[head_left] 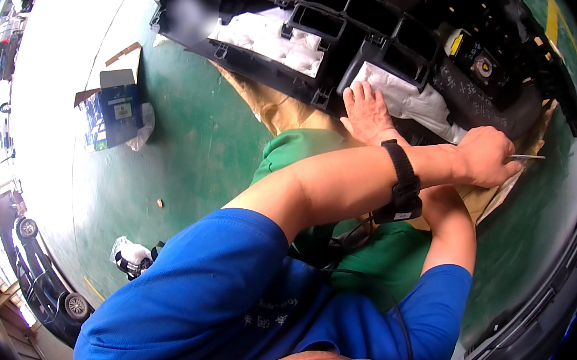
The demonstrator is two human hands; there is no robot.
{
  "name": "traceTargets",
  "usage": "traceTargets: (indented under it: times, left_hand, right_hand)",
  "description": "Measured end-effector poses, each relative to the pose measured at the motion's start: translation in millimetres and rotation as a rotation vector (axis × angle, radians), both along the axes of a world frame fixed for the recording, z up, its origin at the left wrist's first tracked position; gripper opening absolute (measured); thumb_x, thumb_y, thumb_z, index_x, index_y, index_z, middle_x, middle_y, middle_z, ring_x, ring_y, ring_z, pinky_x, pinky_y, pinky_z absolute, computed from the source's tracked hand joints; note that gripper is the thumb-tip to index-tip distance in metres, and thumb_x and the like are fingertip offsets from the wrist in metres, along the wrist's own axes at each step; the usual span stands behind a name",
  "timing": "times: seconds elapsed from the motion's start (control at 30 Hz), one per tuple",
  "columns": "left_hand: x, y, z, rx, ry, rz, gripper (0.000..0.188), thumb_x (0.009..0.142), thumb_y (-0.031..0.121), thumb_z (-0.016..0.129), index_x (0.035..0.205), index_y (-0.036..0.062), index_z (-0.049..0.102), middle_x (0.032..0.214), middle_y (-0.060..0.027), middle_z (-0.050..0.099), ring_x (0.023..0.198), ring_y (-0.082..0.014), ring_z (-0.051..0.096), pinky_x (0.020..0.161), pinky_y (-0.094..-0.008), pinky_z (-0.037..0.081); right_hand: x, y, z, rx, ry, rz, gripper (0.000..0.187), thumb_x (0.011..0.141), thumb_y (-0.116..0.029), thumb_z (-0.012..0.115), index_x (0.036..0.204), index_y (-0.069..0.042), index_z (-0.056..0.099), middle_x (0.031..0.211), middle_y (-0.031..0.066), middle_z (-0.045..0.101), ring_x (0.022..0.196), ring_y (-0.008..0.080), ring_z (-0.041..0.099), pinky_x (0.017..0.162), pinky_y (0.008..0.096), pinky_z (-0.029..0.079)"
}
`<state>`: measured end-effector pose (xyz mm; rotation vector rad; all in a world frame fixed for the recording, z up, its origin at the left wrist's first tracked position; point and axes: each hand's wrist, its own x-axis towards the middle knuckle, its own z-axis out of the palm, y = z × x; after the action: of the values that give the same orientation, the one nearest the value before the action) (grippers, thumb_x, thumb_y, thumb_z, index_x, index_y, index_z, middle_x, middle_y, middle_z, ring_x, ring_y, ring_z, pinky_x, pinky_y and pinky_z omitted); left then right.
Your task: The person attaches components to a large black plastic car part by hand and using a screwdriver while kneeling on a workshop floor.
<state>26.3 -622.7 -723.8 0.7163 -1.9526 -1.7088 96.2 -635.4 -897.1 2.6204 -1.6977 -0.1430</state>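
Observation:
A black plastic car dashboard (258, 71) lies in front of me, with white quilted padding (396, 93) set against it. My arms cross, the left one passing over the right. Out to the right, my left hand (486, 157) is closed around a thin, silvery tool whose narrow tip (531, 157) sticks out past the fingers; its kind cannot be made out. My right hand (369, 112) rests with fingers spread on the lower left edge of the padding. Another white pad (268, 41) sits farther left on the dashboard.
Brown paper (292, 113) lies under the dashboard on the green floor (199, 163). An open blue box (116, 113) stands at the left, beside clear plastic. A white bundle (131, 253) is lower left. A dark panel-like object (525, 338) borders the right side.

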Motion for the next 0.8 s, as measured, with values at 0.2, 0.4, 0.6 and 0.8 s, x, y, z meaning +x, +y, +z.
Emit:
traceTargets:
  times: [0.2,0.4,0.6,0.8]
  left_hand:
    - [1.6,0.0,0.3,0.028,-0.014,-0.044,0.034,0.085,0.036,0.065,0.077,0.0039,0.071,0.068,-0.0170,0.064,0.073,-0.0354,0.065,0.071,-0.0435,0.052]
    - [-2.3,2.4,-0.1,0.010,-0.028,-0.060,0.035,0.085,0.038,0.064,0.079,0.0046,0.072,0.071,-0.0173,0.066,0.077,-0.0363,0.065,0.075,-0.0441,0.052]
    - [0.8,1.7,-1.5,0.011,-0.024,-0.049,0.034,0.084,0.037,0.065,0.078,0.0045,0.071,0.073,-0.0176,0.066,0.077,-0.0369,0.065,0.075,-0.0445,0.052]
    - [3.5,3.8,2.8,-0.081,-0.040,-0.035,0.033,0.085,0.036,0.064,0.077,0.0041,0.070,0.071,-0.0171,0.066,0.076,-0.0364,0.065,0.073,-0.0445,0.051]
  right_hand:
    - [3.3,6.3,-15.9,0.068,0.119,0.060,0.084,0.072,-0.045,0.075,0.134,0.000,0.042,0.139,0.0189,0.039,0.132,0.0340,0.035,0.108,0.0472,0.032]
    - [7.9,16.9,-45.6,-0.120,0.328,0.054,0.060,0.094,-0.020,0.046,0.149,-0.001,0.030,0.154,0.0201,0.027,0.136,0.0383,0.033,0.113,0.0634,0.022]
    - [21.0,11.7,-53.5,-0.157,0.369,0.017,0.058,0.095,-0.016,0.044,0.149,-0.003,0.030,0.155,0.0227,0.024,0.134,0.0422,0.032,0.106,0.0768,0.022]
    - [12.3,11.5,-50.8,-0.261,0.256,0.030,0.059,0.091,-0.017,0.050,0.146,0.000,0.035,0.153,0.0252,0.026,0.132,0.0424,0.036,0.107,0.0722,0.025]
